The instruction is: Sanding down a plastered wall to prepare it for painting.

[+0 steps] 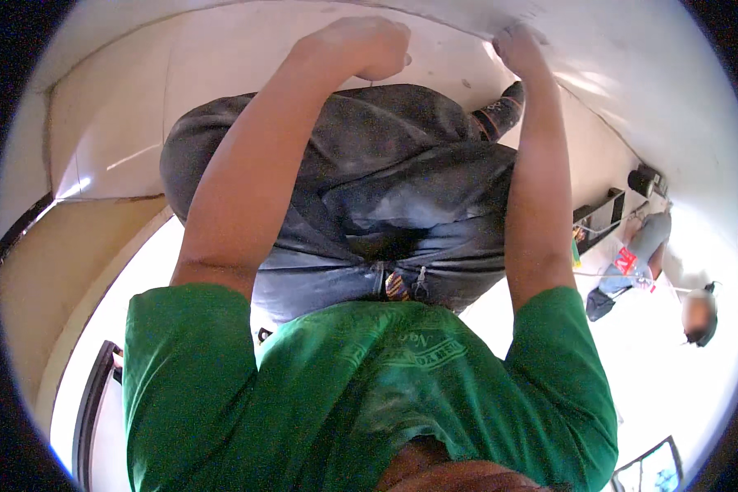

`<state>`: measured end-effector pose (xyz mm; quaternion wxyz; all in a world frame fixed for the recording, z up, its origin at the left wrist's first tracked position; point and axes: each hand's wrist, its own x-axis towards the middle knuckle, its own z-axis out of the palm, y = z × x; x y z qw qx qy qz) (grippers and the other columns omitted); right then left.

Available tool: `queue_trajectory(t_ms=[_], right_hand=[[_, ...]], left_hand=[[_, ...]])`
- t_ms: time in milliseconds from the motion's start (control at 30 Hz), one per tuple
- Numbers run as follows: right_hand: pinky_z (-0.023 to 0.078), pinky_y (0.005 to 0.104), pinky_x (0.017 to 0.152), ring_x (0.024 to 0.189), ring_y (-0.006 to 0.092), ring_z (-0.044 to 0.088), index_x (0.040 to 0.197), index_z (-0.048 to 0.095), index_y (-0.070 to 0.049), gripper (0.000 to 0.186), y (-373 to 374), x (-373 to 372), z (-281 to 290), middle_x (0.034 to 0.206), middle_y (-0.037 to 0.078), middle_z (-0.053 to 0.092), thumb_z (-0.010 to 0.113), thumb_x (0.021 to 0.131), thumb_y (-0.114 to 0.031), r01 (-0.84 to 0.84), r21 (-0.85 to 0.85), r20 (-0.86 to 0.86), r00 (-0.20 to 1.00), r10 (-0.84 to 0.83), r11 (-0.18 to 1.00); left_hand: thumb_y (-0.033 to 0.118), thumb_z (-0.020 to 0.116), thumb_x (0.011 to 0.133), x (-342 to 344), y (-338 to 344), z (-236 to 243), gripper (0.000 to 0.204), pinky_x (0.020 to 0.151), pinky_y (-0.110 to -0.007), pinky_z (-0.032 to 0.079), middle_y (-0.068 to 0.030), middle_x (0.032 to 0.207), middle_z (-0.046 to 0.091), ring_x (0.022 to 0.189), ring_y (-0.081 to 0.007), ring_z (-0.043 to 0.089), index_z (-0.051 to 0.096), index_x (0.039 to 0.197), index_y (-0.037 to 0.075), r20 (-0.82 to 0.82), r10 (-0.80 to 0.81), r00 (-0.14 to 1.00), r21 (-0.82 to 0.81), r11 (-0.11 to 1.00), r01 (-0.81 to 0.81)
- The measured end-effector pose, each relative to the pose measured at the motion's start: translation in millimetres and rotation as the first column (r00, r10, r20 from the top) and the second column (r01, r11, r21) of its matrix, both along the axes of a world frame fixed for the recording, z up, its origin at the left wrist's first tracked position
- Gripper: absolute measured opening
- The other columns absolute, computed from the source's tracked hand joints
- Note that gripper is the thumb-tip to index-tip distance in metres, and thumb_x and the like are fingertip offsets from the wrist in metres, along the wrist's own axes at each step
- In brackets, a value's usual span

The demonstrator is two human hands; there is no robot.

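Observation:
My left hand (367,45) is closed like a fist over the pale floor, above my bent knee in dark trousers (394,123). A thin dark line shows just under it, and what its fingers hold, if anything, is hidden. Close to the pale wall (631,74), where it meets the floor (246,57), my right hand (518,47) has its fingers curled in. Its fingertips are partly hidden and a little blurred, so I cannot make out what is between them. My dark shoe (500,111) rests below the right hand.
Along the wall at right lie a dark cylindrical object (644,180) and a black frame (607,211). Farther right is another person (648,238) in a grey top, near a red-and-white item (626,261). A tan ledge (98,262) curves along the left side.

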<state>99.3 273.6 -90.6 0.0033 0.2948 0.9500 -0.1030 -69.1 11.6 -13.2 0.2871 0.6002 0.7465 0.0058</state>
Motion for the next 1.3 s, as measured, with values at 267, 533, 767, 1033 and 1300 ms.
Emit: queue_trajectory(t_ms=[267,533,767,1033,1300], right_hand=[[0.044,0.0444,0.077,0.085,0.0377,0.059,0.082,0.06,0.004,0.028,-24,-7,21,0.09,0.023,0.063,0.049,0.084,-0.022,0.038,-0.022,-0.241,0.97,-0.042,0.999],[0.043,0.0416,0.07,0.066,0.0333,0.054,0.071,0.057,0.002,0.028,-28,-5,25,0.068,0.019,0.057,0.049,0.082,-0.022,-0.055,-0.232,-0.348,0.937,-0.03,0.971],[0.044,0.0409,0.072,0.073,0.0333,0.056,0.074,0.061,0.002,0.027,-25,-6,23,0.072,0.021,0.06,0.049,0.082,-0.021,0.017,-0.099,-0.423,0.904,-0.058,0.995],[0.047,0.0425,0.074,0.078,0.0315,0.06,0.073,0.061,0.001,0.028,-19,1,24,0.073,0.017,0.062,0.052,0.084,-0.023,0.189,-0.383,-0.506,0.776,-0.377,0.904],[0.048,0.044,0.078,0.083,0.0374,0.062,0.081,0.062,0.003,0.026,-19,3,32,0.084,0.021,0.064,0.052,0.084,-0.021,-0.02,0.076,-0.243,0.969,0.038,0.997]], left_hand=[[0.033,0.05,0.091,-2,-2,-12,0.039,0.085,-0.049,0.046,-0.0251,0.097,0.063,0.093,-0.0414,0.061,0.063,0.092,-0.004,0.047,-0.003,0.999,0.087,0.996,-0.002],[0.028,0.05,0.09,0,1,-8,0.035,0.086,-0.045,0.048,-0.0196,0.106,0.064,0.1,-0.0342,0.062,0.065,0.101,-0.001,0.028,0.027,0.999,0.025,0.999,-0.027],[0.032,0.049,0.091,-2,-2,-2,0.037,0.084,-0.05,0.047,-0.0237,0.097,0.063,0.094,-0.0407,0.061,0.063,0.094,-0.002,0.034,0.019,0.999,0.074,0.997,-0.022],[0.029,0.05,0.09,-1,0,-8,0.036,0.088,-0.044,0.048,-0.0193,0.108,0.064,0.101,-0.0343,0.061,0.064,0.105,0.0,0.026,0.025,0.999,-0.026,0.999,-0.024],[0.034,0.046,0.092,-6,-1,-9,0.038,0.086,-0.049,0.045,-0.0238,0.097,0.062,0.095,-0.0416,0.058,0.059,0.092,-0.002,0.02,-0.054,0.998,0.092,0.994,0.052]])
